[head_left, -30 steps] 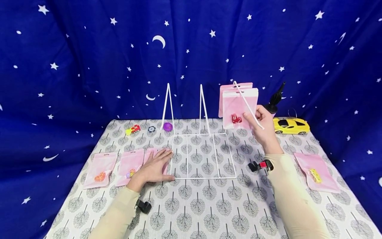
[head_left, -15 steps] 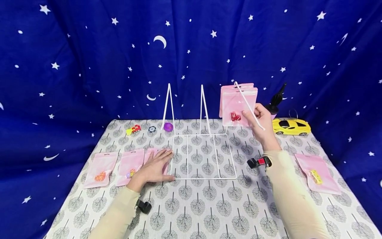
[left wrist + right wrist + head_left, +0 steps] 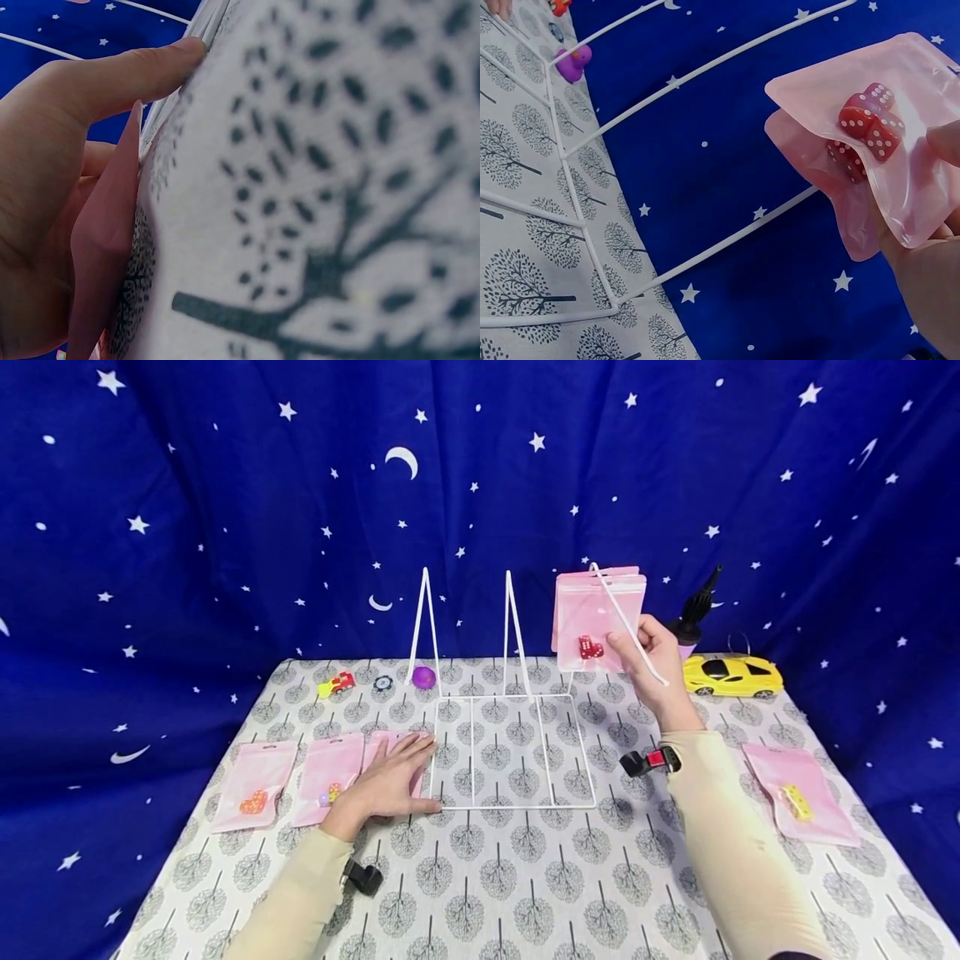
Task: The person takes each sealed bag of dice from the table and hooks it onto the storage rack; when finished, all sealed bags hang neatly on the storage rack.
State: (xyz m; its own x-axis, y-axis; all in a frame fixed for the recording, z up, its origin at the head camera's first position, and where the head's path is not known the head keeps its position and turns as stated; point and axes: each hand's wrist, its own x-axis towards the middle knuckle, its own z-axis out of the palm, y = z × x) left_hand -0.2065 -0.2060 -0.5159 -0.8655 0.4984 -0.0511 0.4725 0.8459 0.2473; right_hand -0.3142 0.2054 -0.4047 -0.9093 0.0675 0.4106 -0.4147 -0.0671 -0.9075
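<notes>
My right hand (image 3: pixel 658 667) pinches the edge of a pink zip bag (image 3: pixel 581 614) by thumb and fingers. Red dice (image 3: pixel 590 647) show through its front. The right prong (image 3: pixel 618 610) of a white wire rack passes by the bag's top, near its hang slot. Close behind is a second pink bag (image 3: pixel 802 154), mostly covered by the front one; red dice show there too. Flat on the rack's left base edge, my left hand (image 3: pixel 386 785) lies with fingers spread and thumb at the front corner. Beneath that hand is a partly hidden pink bag (image 3: pixel 375 747).
Two pink bags with dice, an outer one (image 3: pixel 253 785) and an inner one (image 3: pixel 318 768), lie left. Another pink bag (image 3: pixel 802 793) lies right. Behind stand a toy vehicle (image 3: pixel 337 683), a purple duck (image 3: pixel 574 64), a yellow car (image 3: pixel 733 677) and a black-topped object (image 3: pixel 693 610).
My right hand has moved the front bag slightly up and back along the prong, so it overlaps the rear bag more. The left hand has stayed in place.
</notes>
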